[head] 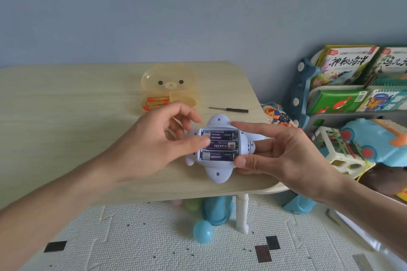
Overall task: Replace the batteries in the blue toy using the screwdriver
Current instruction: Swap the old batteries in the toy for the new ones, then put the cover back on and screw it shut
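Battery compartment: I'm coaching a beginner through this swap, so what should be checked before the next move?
1. Compartment open: ok, three purple batteries lie exposed in the toy.
2. Toy held firmly: ok, the right hand pinches its edge between thumb and fingers.
3. Contact with a cell: ok, the left hand has its thumb on the middle one.
4. Other cells nearby: ok, orange batteries sit in the bear box.
5. Screwdriver ready: ok, it lies on the table.
6. Compartment cover and screw located: cannot tell, neither is visible.
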A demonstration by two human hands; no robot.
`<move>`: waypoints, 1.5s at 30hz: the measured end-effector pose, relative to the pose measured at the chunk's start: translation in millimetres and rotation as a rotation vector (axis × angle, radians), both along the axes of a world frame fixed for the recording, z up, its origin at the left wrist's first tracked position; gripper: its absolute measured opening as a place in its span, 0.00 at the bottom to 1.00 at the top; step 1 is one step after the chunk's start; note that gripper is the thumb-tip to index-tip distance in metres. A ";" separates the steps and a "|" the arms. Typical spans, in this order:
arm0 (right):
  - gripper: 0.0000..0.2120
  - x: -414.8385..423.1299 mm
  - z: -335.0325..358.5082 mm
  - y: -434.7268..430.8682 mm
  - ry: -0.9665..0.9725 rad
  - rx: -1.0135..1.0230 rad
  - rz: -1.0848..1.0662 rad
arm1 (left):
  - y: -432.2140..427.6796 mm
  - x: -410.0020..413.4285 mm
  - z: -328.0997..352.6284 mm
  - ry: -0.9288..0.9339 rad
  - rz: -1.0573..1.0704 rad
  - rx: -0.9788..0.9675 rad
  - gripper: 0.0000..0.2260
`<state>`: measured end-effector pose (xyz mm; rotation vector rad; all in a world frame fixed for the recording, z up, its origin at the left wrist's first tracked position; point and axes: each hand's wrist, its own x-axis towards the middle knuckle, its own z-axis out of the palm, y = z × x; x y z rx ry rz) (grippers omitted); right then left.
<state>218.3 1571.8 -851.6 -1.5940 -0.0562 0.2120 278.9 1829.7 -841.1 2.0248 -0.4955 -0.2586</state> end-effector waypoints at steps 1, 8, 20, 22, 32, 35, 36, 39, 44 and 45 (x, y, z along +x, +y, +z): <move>0.30 0.3 -0.8 -0.9 -0.002 -0.005 0.005 | 8.5 2.4 -0.8 0.027 -0.055 0.017 0.23; 0.27 -0.6 4.8 2.8 -0.038 -0.092 0.079 | 17.5 -5.0 -14.2 -0.023 -0.163 0.101 0.37; 0.24 23.5 36.0 -39.7 -0.492 -0.995 -0.075 | 30.9 4.0 -15.5 -0.114 -0.094 0.034 0.30; 0.28 30.6 31.9 -37.0 -0.495 -1.091 0.022 | 30.8 4.3 -17.3 -0.122 -0.076 0.027 0.31; 0.27 41.0 25.8 -31.1 -0.397 -1.025 0.005 | 27.6 5.1 -20.6 -0.159 -0.059 0.013 0.29; 0.28 36.5 36.1 -21.7 -0.426 -0.799 -0.058 | 27.0 4.7 -20.9 -0.175 -0.057 0.010 0.28; 0.28 35.0 38.7 -14.9 -0.447 -0.722 -0.046 | 26.5 4.9 -21.1 -0.180 -0.061 0.010 0.28; 0.28 30.0 42.3 8.5 -0.500 -0.604 0.020 | 22.9 4.0 -19.4 -0.201 -0.065 -0.005 0.25; 0.27 26.6 38.8 33.5 -0.531 -0.662 0.129 | 19.8 3.0 -15.2 -0.217 -0.071 0.005 0.19; 0.27 26.7 37.2 35.2 -0.533 -0.674 0.134 | 19.7 3.0 -14.9 -0.215 -0.070 0.013 0.19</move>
